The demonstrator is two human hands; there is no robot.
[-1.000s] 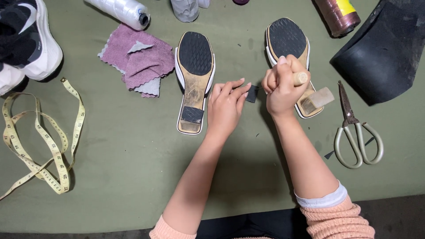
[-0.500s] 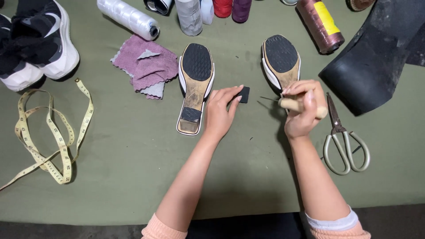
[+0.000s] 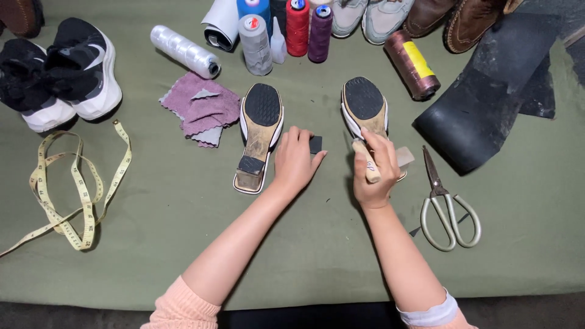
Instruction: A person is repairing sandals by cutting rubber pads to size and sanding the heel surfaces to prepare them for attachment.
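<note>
**Heel patch pinned, tool gripped**

Head view: the left hand (image 3: 294,161) pressed flat, fingers spread, on the small black rubber patch (image 3: 315,144) lying on the green surface (image 3: 183,256) between the two upturned sandals. The right hand (image 3: 373,173) had its fingers wrapped around a wooden-handled tool (image 3: 367,164). Best kept pinned firmly, strokes short.
</note>
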